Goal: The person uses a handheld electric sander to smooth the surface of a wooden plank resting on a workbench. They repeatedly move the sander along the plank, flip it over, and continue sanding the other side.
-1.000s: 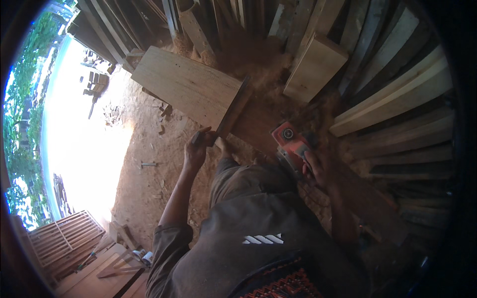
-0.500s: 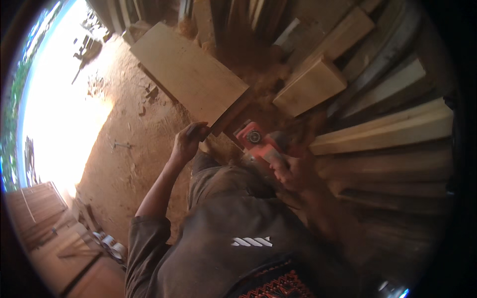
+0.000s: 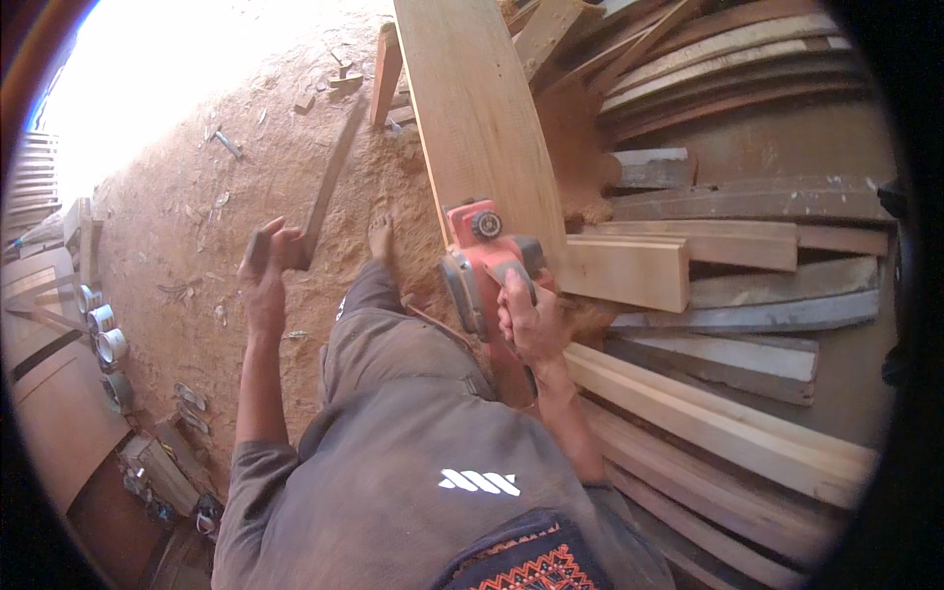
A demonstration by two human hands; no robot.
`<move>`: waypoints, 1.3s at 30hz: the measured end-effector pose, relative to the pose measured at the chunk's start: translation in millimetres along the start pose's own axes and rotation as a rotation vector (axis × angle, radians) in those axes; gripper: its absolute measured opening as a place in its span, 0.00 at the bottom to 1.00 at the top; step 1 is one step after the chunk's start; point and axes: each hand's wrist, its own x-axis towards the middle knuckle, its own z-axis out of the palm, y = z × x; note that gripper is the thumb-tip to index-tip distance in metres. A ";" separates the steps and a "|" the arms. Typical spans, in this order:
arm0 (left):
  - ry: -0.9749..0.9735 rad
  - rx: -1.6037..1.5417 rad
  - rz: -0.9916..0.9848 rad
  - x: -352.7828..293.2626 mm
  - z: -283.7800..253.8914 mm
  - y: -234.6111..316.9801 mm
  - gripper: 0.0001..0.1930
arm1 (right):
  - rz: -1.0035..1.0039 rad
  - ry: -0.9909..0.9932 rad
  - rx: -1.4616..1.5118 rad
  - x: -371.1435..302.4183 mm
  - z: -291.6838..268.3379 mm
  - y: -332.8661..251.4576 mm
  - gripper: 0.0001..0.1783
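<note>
My left hand [image 3: 265,264] is closed around the stock of a try square [image 3: 330,187], raised over the sandy floor left of the board. The square's long dark blade points away from me. My right hand [image 3: 531,320] grips the rear handle of a red electric hand planer [image 3: 474,216] with a black front knob. The planer is at the near end of a wide, pale wooden board [image 3: 482,128], which stretches away from me. Whether its sole rests on the wood is hidden.
A wooden trestle leg [image 3: 387,74] stands beside the board's left edge. Stacked planks [image 3: 728,423] fill the right side. A hammer [image 3: 226,144] lies on the floor. My bare foot [image 3: 382,236] is near the board. Paint tins [image 3: 110,344] and slippers [image 3: 192,403] lie at left.
The view has turned, so the board now runs nearly straight ahead. My left hand has moved away from the board's corner with the square. The planer has come to the board's near end.
</note>
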 end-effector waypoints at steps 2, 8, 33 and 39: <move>0.080 0.021 -0.006 -27.3 -8.2 -20.7 0.18 | -0.007 0.020 -0.018 17.6 1.3 0.1 0.28; 0.009 0.096 0.047 -51.8 21.2 -59.6 0.11 | -0.281 -0.021 0.059 111.9 9.4 -47.5 0.33; -0.385 0.575 -0.123 37.3 207.5 -41.5 0.37 | -0.298 -0.048 -0.105 195.5 2.7 -119.5 0.28; -0.395 0.540 -0.042 38.7 205.7 -47.2 0.39 | -0.336 -0.022 -0.099 121.3 -31.3 -74.4 0.33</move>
